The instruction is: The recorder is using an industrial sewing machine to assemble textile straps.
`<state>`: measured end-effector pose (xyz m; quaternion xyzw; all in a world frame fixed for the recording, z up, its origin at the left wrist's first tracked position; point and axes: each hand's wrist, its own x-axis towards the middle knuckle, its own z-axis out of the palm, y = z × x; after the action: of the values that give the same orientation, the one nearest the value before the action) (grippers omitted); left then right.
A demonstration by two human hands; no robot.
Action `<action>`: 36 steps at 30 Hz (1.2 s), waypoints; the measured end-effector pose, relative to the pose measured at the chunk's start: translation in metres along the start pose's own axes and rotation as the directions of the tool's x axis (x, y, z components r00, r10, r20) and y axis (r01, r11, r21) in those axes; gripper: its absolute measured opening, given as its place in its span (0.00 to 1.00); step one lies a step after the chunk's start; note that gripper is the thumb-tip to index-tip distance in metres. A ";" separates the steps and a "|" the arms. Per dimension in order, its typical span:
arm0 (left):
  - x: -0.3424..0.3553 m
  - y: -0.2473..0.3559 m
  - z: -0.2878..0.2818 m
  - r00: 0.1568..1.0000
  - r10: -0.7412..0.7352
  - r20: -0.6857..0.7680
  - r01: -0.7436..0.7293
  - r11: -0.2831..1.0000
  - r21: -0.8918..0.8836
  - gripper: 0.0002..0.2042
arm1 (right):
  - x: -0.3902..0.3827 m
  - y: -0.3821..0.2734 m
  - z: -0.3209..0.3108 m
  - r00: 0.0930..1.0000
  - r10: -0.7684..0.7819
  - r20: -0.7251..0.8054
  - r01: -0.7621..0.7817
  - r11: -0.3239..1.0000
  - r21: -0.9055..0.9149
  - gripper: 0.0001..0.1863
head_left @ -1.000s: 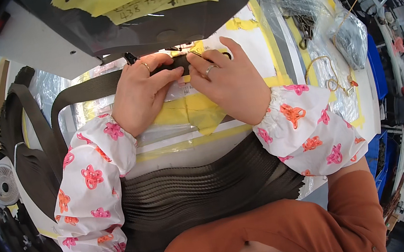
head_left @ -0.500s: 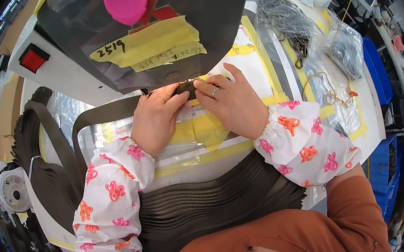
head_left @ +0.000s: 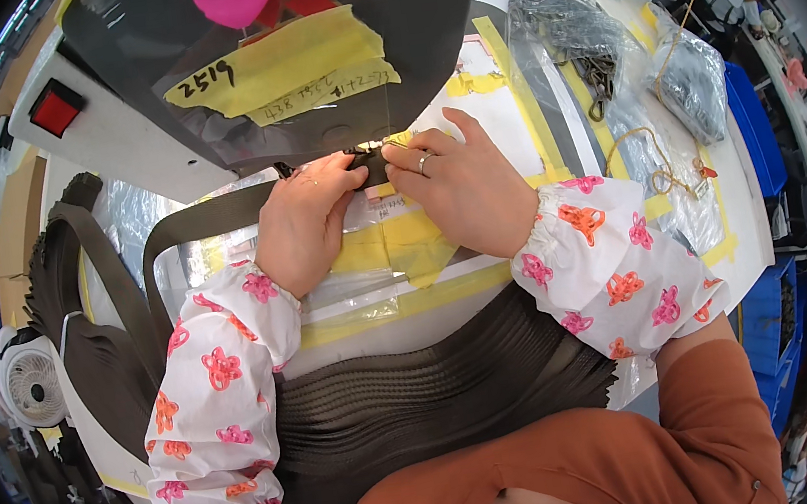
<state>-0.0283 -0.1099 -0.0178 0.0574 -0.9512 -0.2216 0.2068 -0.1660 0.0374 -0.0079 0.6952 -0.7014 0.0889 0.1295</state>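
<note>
A dark brown-green webbing strap (head_left: 208, 216) runs from the left into the space below the machine head (head_left: 307, 123), which looks like a sewing machine's. My left hand (head_left: 308, 225) has its fingers pressed together on the strap, thumb against its near edge. From the other side my right hand (head_left: 471, 188) pinches the strap's end, its little finger raised. A short dark piece of strap (head_left: 374, 170) shows between both hands. Something small and metallic glints at my right fingertips, too small to name. The machine head hides the far fingertips and the needle area.
Many pleated dark straps (head_left: 422, 401) lie across the near table edge. A tied strap bundle (head_left: 107, 379) hangs at left, beside a small white fan (head_left: 31, 386). Bagged metal hooks (head_left: 598, 87) and a yellow cord (head_left: 654, 161) lie at right, near blue bins (head_left: 754, 133).
The whole view has shifted slightly. My left thumb has moved up closer to the machine along the strap; both hands stay on it.
</note>
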 end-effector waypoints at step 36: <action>-0.002 -0.007 -0.003 0.998 -0.009 0.062 -0.011 0.951 0.308 0.11 | 0.004 0.004 0.006 0.999 0.032 0.005 -0.033 0.995 0.093 0.19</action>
<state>-0.0255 -0.1167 -0.0195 0.0814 -0.9802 -0.0718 0.1655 -0.1704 0.0320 -0.0126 0.6892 -0.7080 0.1223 0.0941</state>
